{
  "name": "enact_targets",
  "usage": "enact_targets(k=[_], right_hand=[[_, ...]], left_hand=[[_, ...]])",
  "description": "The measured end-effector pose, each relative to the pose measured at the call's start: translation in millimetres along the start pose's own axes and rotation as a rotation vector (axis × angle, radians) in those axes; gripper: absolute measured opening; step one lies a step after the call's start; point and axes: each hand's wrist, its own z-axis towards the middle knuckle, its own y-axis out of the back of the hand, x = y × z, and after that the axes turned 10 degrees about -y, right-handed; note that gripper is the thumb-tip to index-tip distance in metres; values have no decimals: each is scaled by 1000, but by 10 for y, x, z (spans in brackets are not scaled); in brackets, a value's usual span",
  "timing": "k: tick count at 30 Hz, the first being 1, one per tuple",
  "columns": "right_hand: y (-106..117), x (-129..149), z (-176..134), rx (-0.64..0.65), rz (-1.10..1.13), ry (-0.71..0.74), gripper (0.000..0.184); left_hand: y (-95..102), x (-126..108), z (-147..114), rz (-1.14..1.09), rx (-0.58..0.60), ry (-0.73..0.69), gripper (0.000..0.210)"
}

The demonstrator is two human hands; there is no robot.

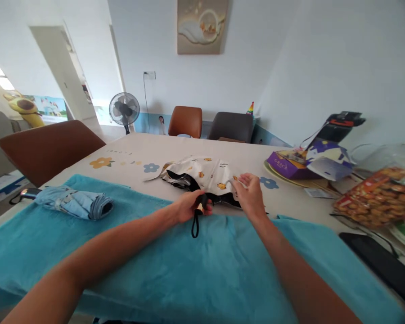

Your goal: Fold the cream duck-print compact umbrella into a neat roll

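Note:
A white umbrella (205, 173) printed with small yellow-orange figures lies partly folded on the table, its black underside showing along the near edge. My left hand (192, 206) is closed around its black handle, and a black wrist strap (195, 226) hangs below. At the canopy's right edge, my right hand (251, 193) pinches the fabric between thumb and finger, the other fingers loosely raised. Further left, a rolled light-blue umbrella (72, 201) rests on a teal cloth (148, 265), apart from both hands.
The teal cloth covers the near part of the white table (135, 150). On the right are a purple box (285, 166), a large jar of brown snacks (383, 193) and a black flat object (374, 256). Chairs (185, 120) and a fan (124, 109) stand beyond.

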Motion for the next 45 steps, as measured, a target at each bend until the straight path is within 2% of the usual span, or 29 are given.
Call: enact_targets(k=[3,6,8,12,14,16,19,21,25,28,31,36,39,42,45], right_hand=[[217,-33,138,5,-188,-6,39],[389,-96,241,-6,-430,-68,39],[435,-148,275,1,-498,-132,39],[407,-182,238,177,-367,-372,39],[385,-165,198,275,-285,-430,42],[381,-157,172,313,-261,-427,44],[399,-198,168,251,-331,-408,43],[409,-245,177,230,-393,-413,44],[395,-299,188,361,-472,-420,50],[382,-283,187,312,-550,-350,49],[378,-240,149,219,-632,-180,44],[318,-191,23,311,-862,130,48],[286,-208,1,179,-972,255,33],[270,-235,0,79,-986,372,38],[224,-264,-30,140,-991,565,43]], left_hand=[[11,-43,100,-33,85,81,42],[29,-57,156,18,102,88,42],[24,-55,157,46,89,69,41],[-23,-10,88,77,50,-5,43],[-54,37,43,97,14,-43,45],[-79,92,7,134,-30,-89,47],[-91,151,-19,175,-68,-163,45],[-84,153,-19,159,-83,-160,39],[-62,90,-7,67,-110,-85,29],[-56,61,-8,41,-100,-92,29],[-55,67,-12,38,-95,-106,28],[-55,70,-18,41,-85,-119,26],[-54,65,-20,44,-95,-116,26],[-48,69,-17,45,-78,-118,28],[-40,79,-10,51,-62,-125,31]])
